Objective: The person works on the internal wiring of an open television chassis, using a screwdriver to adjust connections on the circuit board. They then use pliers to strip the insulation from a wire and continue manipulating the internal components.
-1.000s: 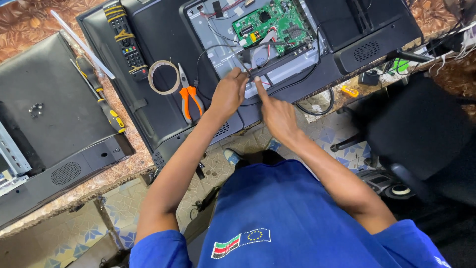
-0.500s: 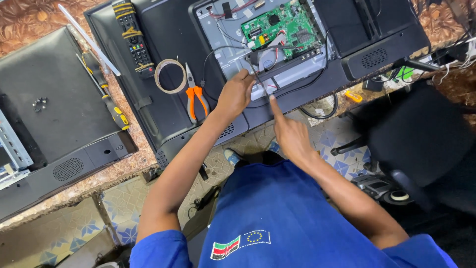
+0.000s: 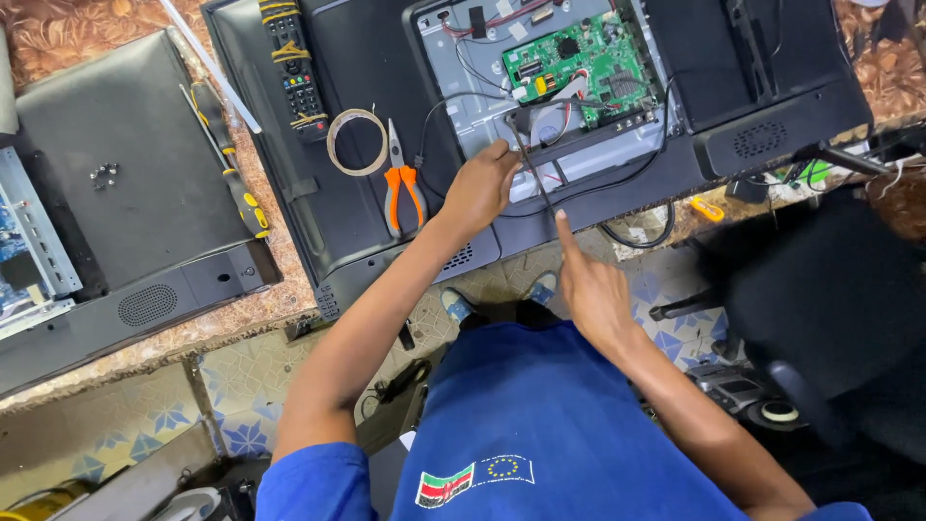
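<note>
Television [image 3: 367, 116] lying face down on the table [image 3: 58, 29], back panel off and green circuit board [image 3: 579, 68] exposed. Left hand [image 3: 479, 188] pinches a black cable [image 3: 529, 164]; right hand [image 3: 590, 289] points one finger, empty. Reassembly appears not yet begun.

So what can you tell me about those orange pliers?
The pliers have two bright orange handles that look rubbery and a slim, pointed grey metal nose. They lie flat on the black back cover of the opened television, nose pointing away from the person, handles spread slightly apart. A coil of pale wire lies just beside the nose on one side. No hand holds them: the left hand grips a black cable nearby, close to the handles but apart from them.
</note>
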